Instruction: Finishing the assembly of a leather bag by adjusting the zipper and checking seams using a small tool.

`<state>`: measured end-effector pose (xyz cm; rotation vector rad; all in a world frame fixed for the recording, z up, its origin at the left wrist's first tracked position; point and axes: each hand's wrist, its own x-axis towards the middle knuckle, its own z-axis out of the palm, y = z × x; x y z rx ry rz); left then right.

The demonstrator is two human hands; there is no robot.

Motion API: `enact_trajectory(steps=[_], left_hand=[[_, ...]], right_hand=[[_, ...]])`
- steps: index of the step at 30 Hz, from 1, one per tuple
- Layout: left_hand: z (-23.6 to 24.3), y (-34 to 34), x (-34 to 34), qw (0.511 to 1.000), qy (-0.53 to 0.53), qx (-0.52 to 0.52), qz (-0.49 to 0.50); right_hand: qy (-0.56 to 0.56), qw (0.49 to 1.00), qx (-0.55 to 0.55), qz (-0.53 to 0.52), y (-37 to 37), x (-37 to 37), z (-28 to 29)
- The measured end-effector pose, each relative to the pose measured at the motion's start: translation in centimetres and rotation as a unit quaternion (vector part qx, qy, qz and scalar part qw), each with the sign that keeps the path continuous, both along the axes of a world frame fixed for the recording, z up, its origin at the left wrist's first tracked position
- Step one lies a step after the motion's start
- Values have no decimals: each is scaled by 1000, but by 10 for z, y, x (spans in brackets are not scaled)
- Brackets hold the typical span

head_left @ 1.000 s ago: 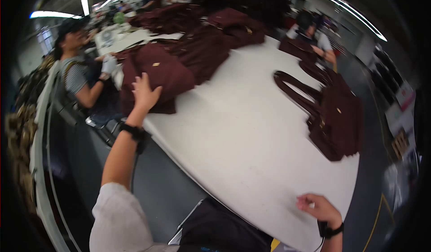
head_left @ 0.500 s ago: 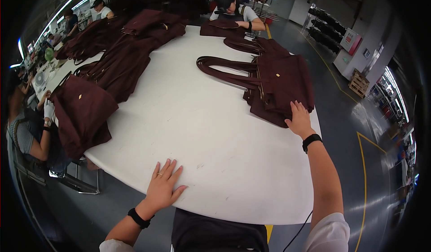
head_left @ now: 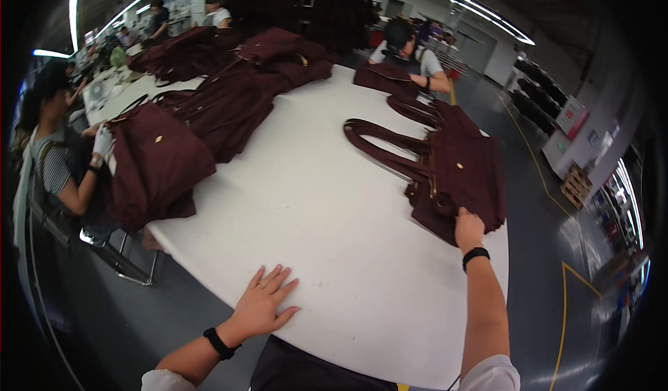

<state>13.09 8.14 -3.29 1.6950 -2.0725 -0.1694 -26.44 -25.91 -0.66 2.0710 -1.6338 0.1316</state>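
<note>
Closest in, the left hand (head_left: 263,305) lies spread on the near edge of the white table (head_left: 313,210), fingers fanned out and holding nothing. Well apart from it, the right hand (head_left: 470,228) is clamped on the near lower corner of a maroon bag (head_left: 467,171), which lies along the table's right side. Each wrist has a black band. The bag's long handles (head_left: 383,147) loop toward the middle of the table, and more maroon fabric with another loop shows just beyond, partly hidden by it. Across on the left, another maroon bag (head_left: 163,161) overhangs the table edge, beside a heap of maroon bags (head_left: 229,116) that blocks part of the tabletop behind. A seated co-worker (head_left: 59,165) in a striped sleeve has a gloved hand at that overhanging bag. At the far end, a second co-worker (head_left: 430,67) handles a smaller maroon piece (head_left: 383,79). Past the right side, a wooden pallet (head_left: 576,185) stands on the grey floor, near dark-loaded racks (head_left: 539,98)
</note>
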Motion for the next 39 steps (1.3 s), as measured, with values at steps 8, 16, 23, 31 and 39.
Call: enact_trajectory(steps=[8,16,23,31,39], left_hand=[[-7,6,4,1000,-6,-8,5],[-11,8,2,999,-15,-30,14],[-16,6,-4,999,-17,-34,-6],[4,-13,-54,715,664,216,-45],[6,-20,-87,613,727,305,46]], right_hand=[[-2,989,-7,148,65,37,67],[-12,979,-1,204,85,74,65],[-101,968,2,230,122,70,118],[-240,822,288,429,270,95,146],[-219,887,221,340,244,44,105]])
